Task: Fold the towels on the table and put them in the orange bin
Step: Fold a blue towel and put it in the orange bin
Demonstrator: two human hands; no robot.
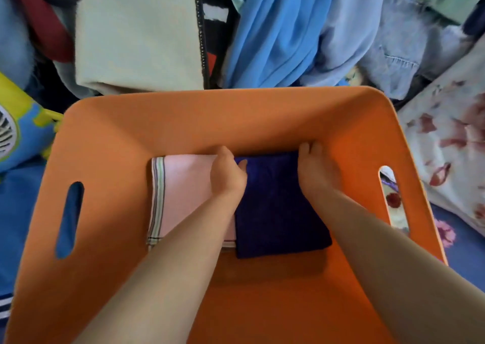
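Observation:
The orange bin (110, 138) fills the lower view, with a slot handle on each side wall. On its floor lies a folded pink towel (183, 186) with a striped edge, and beside it on the right a folded dark blue towel (278, 212). My left hand (227, 174) grips the dark blue towel's far left edge, thumb on top. My right hand (313, 169) holds its far right edge, fingers curled down at the bin's back wall. Both forearms reach into the bin.
Beyond the bin lies a heap of cloth: a cream towel (136, 33), bright blue fabric (275, 33), pale blue garments (367, 44). A floral cloth (451, 146) lies at the right, and a yellow and blue object (18, 133) at the left.

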